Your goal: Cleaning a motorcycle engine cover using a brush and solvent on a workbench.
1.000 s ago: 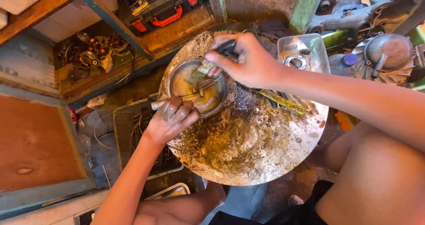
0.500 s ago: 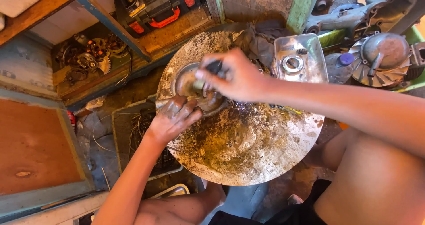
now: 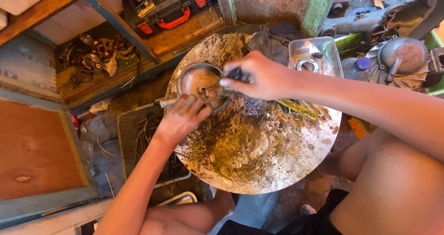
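The round bench (image 3: 259, 156) looks like metal, caked rough with brown-yellow grime, with a wet gloss where it's oily near the middle. The bowl (image 3: 196, 80) is dull metal with a greasy brown film inside. The left hand (image 3: 182, 119) is smeared grey with grease. The tray (image 3: 319, 54) is shiny bare metal, and the fan cover (image 3: 402, 54) is matt grey cast metal. The rag (image 3: 270, 40) is limp grey cloth. The toolbox (image 3: 171, 3) is black plastic with glossy red latches. The shelf (image 3: 37, 147) is matt reddish wood.

Bare arms, no sleeves; grimy left hand (image 3: 182, 119); dark shorts (image 3: 296, 221).
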